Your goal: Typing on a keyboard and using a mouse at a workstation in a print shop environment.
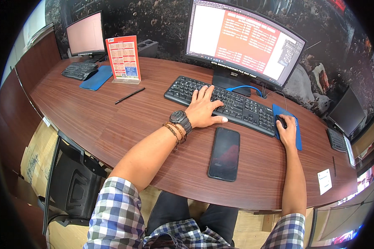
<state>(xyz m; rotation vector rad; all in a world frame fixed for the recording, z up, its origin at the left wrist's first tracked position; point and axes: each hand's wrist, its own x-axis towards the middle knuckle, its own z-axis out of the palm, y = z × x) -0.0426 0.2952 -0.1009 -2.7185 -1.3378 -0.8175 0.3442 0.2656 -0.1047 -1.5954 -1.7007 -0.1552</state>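
Note:
My left hand (201, 112) lies over the left half of a black keyboard (247, 110), its fingers spread on the keys and its thumb out by the front edge. A black watch (179, 118) and beaded bracelets are on that wrist. At the right, my right hand (289, 132) is curved over a black computer mouse (281, 121), which sits on a blue mouse pad (283, 110). The palm hides part of the mouse. Behind the keyboard stands a large monitor (207, 31) showing a red page layout with white text. A black smartphone (224, 153) lies face up between my forearms.
Left on the brown desk (87, 112) are a black pen (130, 95), an upright red-and-white price card (124, 58), another keyboard (75, 70), blue pad (99, 78) and monitor (85, 35). A paper slip (324, 181) and dark monitor (348, 111) are right. A black chair (72, 186) stands lower left.

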